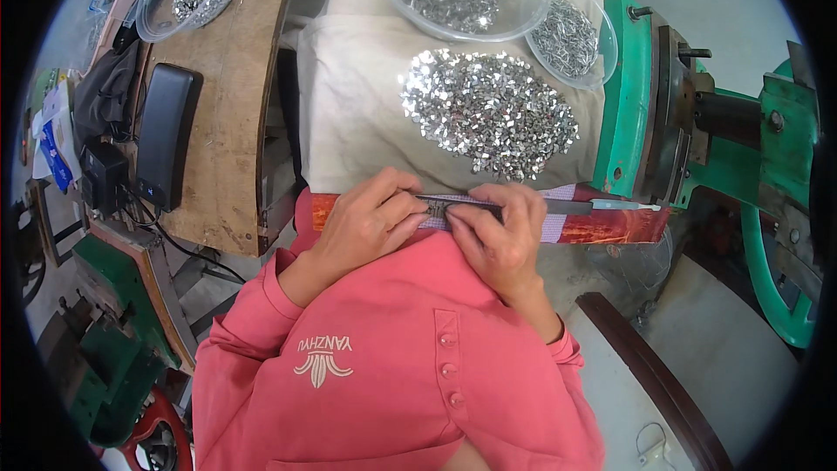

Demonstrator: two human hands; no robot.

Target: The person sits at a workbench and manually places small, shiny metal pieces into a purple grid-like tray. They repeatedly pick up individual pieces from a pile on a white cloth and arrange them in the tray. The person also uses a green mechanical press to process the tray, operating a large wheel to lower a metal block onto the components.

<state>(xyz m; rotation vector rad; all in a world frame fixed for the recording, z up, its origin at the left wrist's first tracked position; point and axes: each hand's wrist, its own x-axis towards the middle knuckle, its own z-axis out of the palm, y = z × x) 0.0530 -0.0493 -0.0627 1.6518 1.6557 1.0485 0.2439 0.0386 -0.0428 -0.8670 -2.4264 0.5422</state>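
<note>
Close to my body, both hands meet over a short dark metal strip that looks made of small segments. My left hand is closed, its thumb and fingertips pinching the strip's left end. My right hand is closed at the other end, fingers curled. From under its fingers a slender dark tool with a pale pointed tip sticks out to the right; its other end is hidden. Beneath lies a flat red-patterned board or sheet. A heap of small shiny metal pieces sits just beyond on a beige cloth.
At the far side stand a large clear tub and a smaller clear dish of metal parts. Another clear bowl and a black power bank rest on the wooden table at left. A green machine borders the right.
</note>
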